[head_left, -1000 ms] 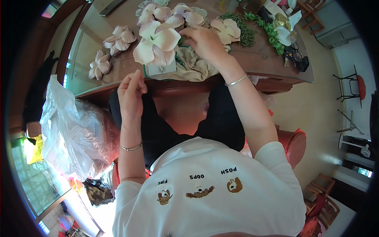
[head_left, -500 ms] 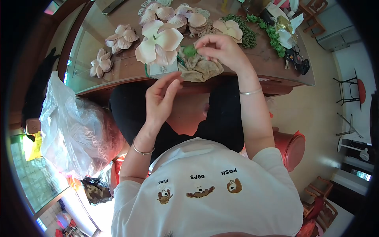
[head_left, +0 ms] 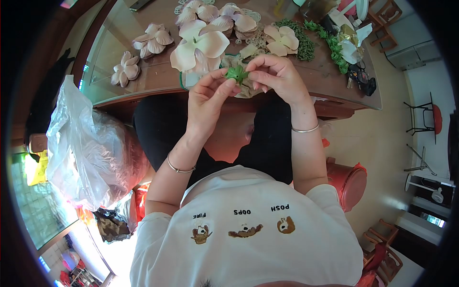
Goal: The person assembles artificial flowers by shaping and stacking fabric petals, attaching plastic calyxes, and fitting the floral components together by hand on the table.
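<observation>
A small green leafy piece [head_left: 236, 74] is pinched between both hands just over the table's front edge. My left hand [head_left: 208, 98] grips its left side with thumb and fingertips. From the right, my right hand [head_left: 278, 79] holds it between thumb and forefinger. Behind my left hand a large cream flower [head_left: 198, 47] with a green tip at its centre stands over a pale box whose front is partly hidden. A crumpled beige cloth [head_left: 246, 90] lies beneath the green piece, partly covered by my hands.
Pink-cream petal flowers [head_left: 153, 40] and stacked petals [head_left: 245, 25] lie farther back. Another cream flower [head_left: 281, 40] sits beside dark green sprigs [head_left: 304, 44]. Keys and glasses [head_left: 361, 79] are at the table's right end. A plastic bag [head_left: 86, 153] bulges at the left; a red bin [head_left: 348, 185] stands right.
My right hand has come back from the flowers with the green piece. My left hand has moved up and right and now grips it too.
</observation>
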Demonstrator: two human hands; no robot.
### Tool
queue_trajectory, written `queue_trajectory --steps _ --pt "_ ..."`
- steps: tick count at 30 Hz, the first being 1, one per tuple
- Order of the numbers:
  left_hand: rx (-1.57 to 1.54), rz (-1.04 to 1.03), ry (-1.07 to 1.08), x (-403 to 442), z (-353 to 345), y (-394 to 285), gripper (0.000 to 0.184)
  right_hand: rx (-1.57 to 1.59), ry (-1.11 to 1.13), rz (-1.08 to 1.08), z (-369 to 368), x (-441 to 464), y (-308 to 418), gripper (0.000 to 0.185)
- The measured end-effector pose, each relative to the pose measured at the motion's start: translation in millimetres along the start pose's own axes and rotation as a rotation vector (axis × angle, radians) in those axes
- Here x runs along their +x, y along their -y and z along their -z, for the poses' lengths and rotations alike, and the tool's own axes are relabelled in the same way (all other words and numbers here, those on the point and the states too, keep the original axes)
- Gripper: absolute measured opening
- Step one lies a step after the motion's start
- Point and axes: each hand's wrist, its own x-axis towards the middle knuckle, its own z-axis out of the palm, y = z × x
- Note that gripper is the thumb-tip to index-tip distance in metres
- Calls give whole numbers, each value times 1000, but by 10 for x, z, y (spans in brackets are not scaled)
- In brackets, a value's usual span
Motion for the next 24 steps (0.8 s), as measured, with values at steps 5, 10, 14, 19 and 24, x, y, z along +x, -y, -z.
queue_trajectory --steps 5,10,14,19,24 --pt "83 -8 -61 61 -46 137 26 66 -73 -51 -13 -23 -107 9" --pt "78 20 -96 216 -98 217 26 225 -163 -42 53 29 -247 11" --pt "180 107 -122 279 -117 198 25 487 -186 3 122 19 -337 13" --pt "281 169 -206 331 -172 124 26 516 -347 140 153 -36 -281 13" --pt "166 -48 -259 290 -240 273 26 334 -380 105 116 -120 -245 13"
